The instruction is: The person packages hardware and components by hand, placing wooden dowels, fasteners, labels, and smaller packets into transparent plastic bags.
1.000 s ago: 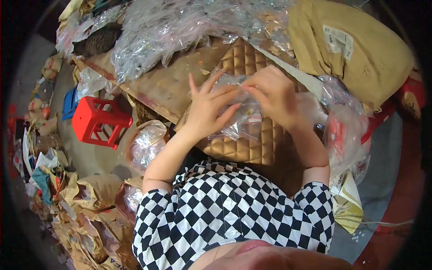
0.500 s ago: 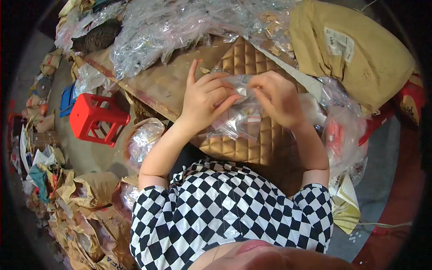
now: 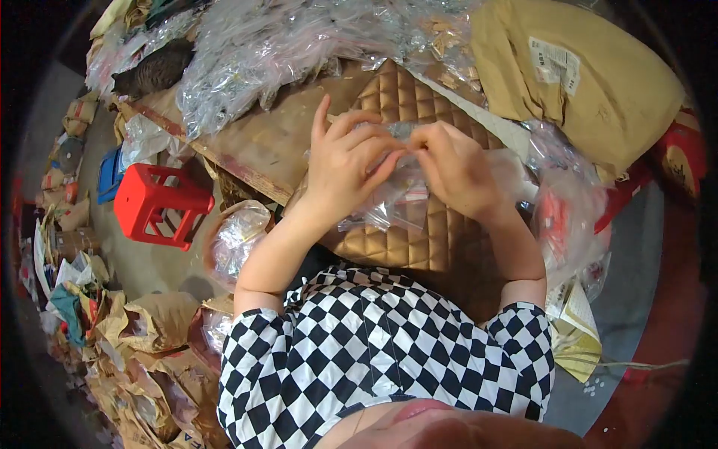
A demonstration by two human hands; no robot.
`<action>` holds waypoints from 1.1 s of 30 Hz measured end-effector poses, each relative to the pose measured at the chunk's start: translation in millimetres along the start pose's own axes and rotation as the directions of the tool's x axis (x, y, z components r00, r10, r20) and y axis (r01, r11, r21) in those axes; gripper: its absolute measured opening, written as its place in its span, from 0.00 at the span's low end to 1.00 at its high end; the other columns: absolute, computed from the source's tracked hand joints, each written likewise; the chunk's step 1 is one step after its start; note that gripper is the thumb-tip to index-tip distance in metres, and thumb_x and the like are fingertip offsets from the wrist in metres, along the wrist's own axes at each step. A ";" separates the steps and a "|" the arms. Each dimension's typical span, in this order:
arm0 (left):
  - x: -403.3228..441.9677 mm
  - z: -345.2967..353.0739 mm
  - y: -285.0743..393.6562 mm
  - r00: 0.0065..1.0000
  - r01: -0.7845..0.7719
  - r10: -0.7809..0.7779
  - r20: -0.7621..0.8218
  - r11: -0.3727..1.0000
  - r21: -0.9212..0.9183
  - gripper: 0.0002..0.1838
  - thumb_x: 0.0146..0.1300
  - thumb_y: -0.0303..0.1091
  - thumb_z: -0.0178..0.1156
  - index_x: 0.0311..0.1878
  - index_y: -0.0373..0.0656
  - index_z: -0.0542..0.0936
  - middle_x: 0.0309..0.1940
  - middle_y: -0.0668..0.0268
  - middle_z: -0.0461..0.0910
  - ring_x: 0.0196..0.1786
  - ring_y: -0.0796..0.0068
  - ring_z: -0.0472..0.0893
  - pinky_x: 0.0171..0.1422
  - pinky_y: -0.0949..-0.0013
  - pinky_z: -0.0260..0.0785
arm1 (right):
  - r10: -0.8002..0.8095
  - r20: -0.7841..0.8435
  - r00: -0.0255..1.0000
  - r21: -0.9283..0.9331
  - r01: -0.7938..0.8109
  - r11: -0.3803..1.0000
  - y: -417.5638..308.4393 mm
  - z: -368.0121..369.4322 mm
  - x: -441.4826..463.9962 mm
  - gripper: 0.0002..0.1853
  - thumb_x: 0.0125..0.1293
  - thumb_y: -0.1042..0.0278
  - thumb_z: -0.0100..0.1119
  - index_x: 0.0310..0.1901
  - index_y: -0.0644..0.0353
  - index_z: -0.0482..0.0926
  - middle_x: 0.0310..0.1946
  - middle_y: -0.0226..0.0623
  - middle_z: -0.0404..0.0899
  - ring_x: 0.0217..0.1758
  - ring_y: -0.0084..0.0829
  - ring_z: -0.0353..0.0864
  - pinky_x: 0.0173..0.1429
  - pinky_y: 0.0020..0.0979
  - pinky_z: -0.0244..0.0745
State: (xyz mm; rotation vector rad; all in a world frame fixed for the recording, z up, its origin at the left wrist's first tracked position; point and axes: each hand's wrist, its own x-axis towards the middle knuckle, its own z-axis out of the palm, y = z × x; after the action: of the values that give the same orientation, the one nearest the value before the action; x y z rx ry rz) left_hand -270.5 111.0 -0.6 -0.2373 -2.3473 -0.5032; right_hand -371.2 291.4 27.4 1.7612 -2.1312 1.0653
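Observation:
My left hand [image 3: 345, 165] and my right hand [image 3: 458, 170] meet over a brown quilted pad [image 3: 426, 251]. Thumbs and fingers of both pinch the edge of a small clear plastic bag [image 3: 399, 130], mostly hidden behind the fingertips. The left index finger points up, away from the bag. Just below the hands, more clear plastic bags [image 3: 389, 212] lie on the pad; what is in them is hard to make out.
Across the table's back spreads a big heap of filled clear bags [image 3: 299, 52], with a tabby cat [image 3: 157, 69] at its left. A tan sack [image 3: 576, 71] lies back right. A red stool [image 3: 157, 203] stands left; a bag with red pieces [image 3: 557, 217] sits right.
My hands have drawn closer together, and their fingertips now meet at the bag's edge. The view has shifted slightly.

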 end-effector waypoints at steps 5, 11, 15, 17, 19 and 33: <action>-6.3 -3.7 -0.3 0.991 0.086 -0.090 -0.098 0.995 -0.046 0.05 0.50 0.34 0.70 0.32 0.54 0.85 0.36 0.76 0.84 0.55 0.67 0.78 0.73 0.39 0.50 | -0.003 0.021 1.000 0.006 0.003 1.000 -0.7 -0.3 -3.3 0.10 0.59 0.82 0.60 0.41 0.63 0.72 0.34 0.43 0.79 0.37 0.44 0.81 0.40 0.37 0.75; -34.5 -1.7 -35.9 0.929 0.334 -0.337 -0.150 0.941 -0.052 0.06 0.50 0.33 0.70 0.33 0.49 0.86 0.37 0.71 0.84 0.55 0.62 0.78 0.68 0.50 0.59 | 0.186 -0.058 0.981 0.144 -0.177 0.974 13.9 7.5 -7.3 0.09 0.63 0.80 0.62 0.41 0.63 0.72 0.31 0.37 0.80 0.35 0.32 0.83 0.39 0.30 0.75; -27.3 6.3 -45.9 0.897 0.372 -0.430 -0.100 0.858 -0.353 0.07 0.53 0.32 0.70 0.36 0.44 0.86 0.38 0.63 0.84 0.52 0.60 0.79 0.58 0.62 0.68 | 0.196 -0.125 0.973 0.134 -0.179 0.975 24.7 12.3 4.5 0.08 0.65 0.78 0.61 0.42 0.63 0.72 0.30 0.33 0.79 0.33 0.23 0.80 0.38 0.26 0.74; -22.7 13.9 -73.3 0.914 0.333 -0.391 -0.108 0.875 -0.350 0.07 0.54 0.31 0.69 0.37 0.43 0.85 0.38 0.62 0.84 0.50 0.60 0.79 0.56 0.63 0.69 | 0.267 -0.093 0.959 0.306 -0.228 0.924 39.5 16.5 17.4 0.08 0.67 0.77 0.61 0.44 0.63 0.71 0.31 0.30 0.78 0.33 0.18 0.77 0.37 0.23 0.73; -1.8 14.6 -91.2 0.936 0.233 -0.302 -0.181 0.916 -0.326 0.08 0.58 0.27 0.67 0.41 0.40 0.85 0.39 0.61 0.84 0.43 0.64 0.81 0.51 0.66 0.71 | 0.273 -0.134 0.953 0.239 -0.236 0.942 53.4 12.2 37.6 0.09 0.68 0.76 0.60 0.45 0.62 0.70 0.31 0.30 0.78 0.33 0.17 0.76 0.37 0.22 0.72; -35.8 42.5 -68.1 0.930 0.251 -0.117 0.349 0.896 -0.367 0.06 0.62 0.26 0.61 0.42 0.38 0.80 0.48 0.55 0.81 0.54 0.58 0.80 0.58 0.61 0.71 | 0.604 -0.048 0.795 0.045 -0.603 0.797 203.2 -14.9 3.0 0.13 0.69 0.63 0.57 0.50 0.61 0.78 0.44 0.44 0.84 0.47 0.38 0.85 0.53 0.35 0.77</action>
State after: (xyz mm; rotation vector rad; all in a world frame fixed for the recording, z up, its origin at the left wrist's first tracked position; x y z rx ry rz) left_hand -291.3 66.1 -73.2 -0.3039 -2.5701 -1.1288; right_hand -561.9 306.9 -42.9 1.0265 -2.7294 1.2539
